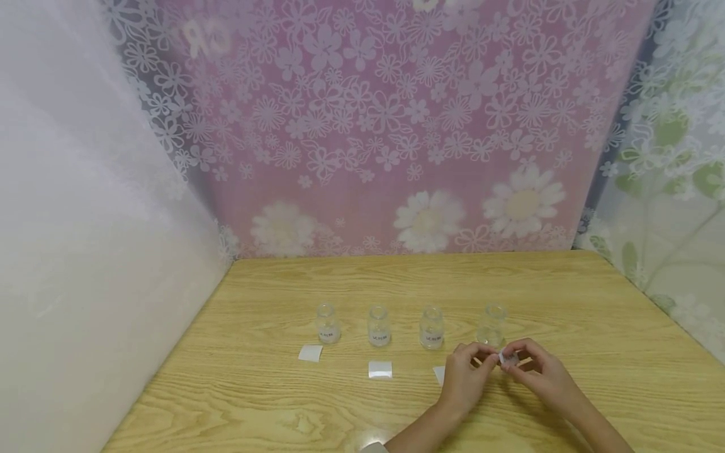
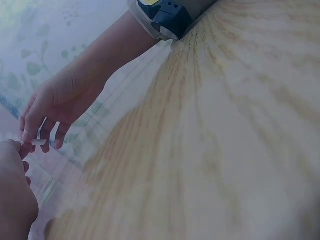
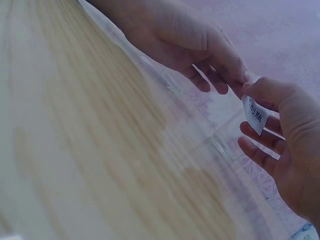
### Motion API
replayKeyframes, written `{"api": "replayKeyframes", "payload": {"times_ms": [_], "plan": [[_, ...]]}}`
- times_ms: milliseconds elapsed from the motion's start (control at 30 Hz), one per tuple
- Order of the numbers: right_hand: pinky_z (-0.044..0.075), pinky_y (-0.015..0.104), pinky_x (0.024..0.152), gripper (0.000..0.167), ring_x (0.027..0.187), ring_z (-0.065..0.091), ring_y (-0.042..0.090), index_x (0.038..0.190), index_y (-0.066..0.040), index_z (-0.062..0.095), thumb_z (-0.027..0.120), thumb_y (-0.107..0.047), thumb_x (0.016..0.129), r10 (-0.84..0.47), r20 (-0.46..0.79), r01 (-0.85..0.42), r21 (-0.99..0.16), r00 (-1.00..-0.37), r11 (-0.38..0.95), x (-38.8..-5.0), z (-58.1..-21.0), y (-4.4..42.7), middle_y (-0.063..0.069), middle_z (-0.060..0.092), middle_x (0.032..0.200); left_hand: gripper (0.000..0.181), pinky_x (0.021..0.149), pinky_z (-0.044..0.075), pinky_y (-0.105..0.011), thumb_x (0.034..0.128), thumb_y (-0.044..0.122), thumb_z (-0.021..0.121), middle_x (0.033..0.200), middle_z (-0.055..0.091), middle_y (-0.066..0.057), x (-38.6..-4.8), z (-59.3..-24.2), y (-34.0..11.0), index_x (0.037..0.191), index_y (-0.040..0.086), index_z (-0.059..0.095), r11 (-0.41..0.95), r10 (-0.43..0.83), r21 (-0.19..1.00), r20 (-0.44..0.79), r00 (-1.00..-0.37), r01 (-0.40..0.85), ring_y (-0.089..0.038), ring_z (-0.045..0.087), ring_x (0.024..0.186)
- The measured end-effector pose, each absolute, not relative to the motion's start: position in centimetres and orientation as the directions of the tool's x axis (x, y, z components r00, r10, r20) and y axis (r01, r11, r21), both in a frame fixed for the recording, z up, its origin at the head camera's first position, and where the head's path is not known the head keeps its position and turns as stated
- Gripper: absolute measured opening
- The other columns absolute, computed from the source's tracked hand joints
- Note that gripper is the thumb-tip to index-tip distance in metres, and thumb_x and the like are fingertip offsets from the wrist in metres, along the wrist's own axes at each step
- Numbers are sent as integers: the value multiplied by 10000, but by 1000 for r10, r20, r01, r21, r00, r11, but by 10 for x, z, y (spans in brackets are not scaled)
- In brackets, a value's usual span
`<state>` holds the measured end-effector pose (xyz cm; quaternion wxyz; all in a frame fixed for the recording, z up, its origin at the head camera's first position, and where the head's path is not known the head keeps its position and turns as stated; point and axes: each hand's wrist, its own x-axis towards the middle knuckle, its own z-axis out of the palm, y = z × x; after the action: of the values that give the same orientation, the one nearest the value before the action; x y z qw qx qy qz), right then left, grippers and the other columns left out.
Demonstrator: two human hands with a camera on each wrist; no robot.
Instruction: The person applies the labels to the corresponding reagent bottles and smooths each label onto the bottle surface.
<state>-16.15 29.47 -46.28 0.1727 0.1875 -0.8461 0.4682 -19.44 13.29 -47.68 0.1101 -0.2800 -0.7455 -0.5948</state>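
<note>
Both hands meet at a small white label (image 1: 510, 359) with dark printed characters, low over the table's right half. My right hand (image 1: 540, 371) pinches the label between thumb and fingers, its other fingers spread apart. At the label's near corner, the thumb and forefinger of my left hand (image 1: 466, 375) pinch its edge. In the right wrist view the label (image 3: 255, 116) hangs tilted, print showing. Just behind the hands stands a clear glass jar (image 1: 491, 326), upright, its lower part partly hidden by the fingers; no label shows on it.
Three more glass jars, the left one (image 1: 328, 324), the middle one (image 1: 379, 326) and another (image 1: 432, 327), stand in a row with white labels. White paper squares lie in front: one left (image 1: 310, 353), one central (image 1: 380, 369), one (image 1: 439, 375) partly behind my left hand.
</note>
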Motion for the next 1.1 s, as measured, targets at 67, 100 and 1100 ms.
{"api": "replayKeyframes", "payload": {"times_ms": [67, 100, 1100], "plan": [[498, 255, 620, 199, 831, 521, 88, 1018, -52, 552, 616, 32, 849, -148, 451, -460, -734, -880, 500, -161, -463, 295, 14, 560, 945, 154, 647, 451, -129, 879, 212, 607, 818, 606, 88, -195, -477, 133, 906, 79, 679, 136, 287, 813, 515, -808, 566, 33, 474, 768], [498, 255, 619, 194, 830, 520, 86, 1017, -55, 553, 616, 25, 852, -143, 444, -451, -736, -884, 505, -161, -464, 295, 10, 559, 947, 148, 650, 450, -127, 880, 207, 610, 816, 613, 82, -195, -477, 133, 903, 79, 680, 138, 286, 804, 527, -801, 578, 28, 480, 773], [499, 224, 635, 152, 834, 566, 91, 957, -113, 649, 609, 3, 866, -115, 521, -495, -686, -846, 533, -161, -460, 296, -12, 619, 938, 204, 648, 460, -143, 861, 289, 643, 860, 589, 128, -196, -478, 134, 953, 107, 632, 87, 295, 874, 435, -851, 477, 36, 520, 756]]}}
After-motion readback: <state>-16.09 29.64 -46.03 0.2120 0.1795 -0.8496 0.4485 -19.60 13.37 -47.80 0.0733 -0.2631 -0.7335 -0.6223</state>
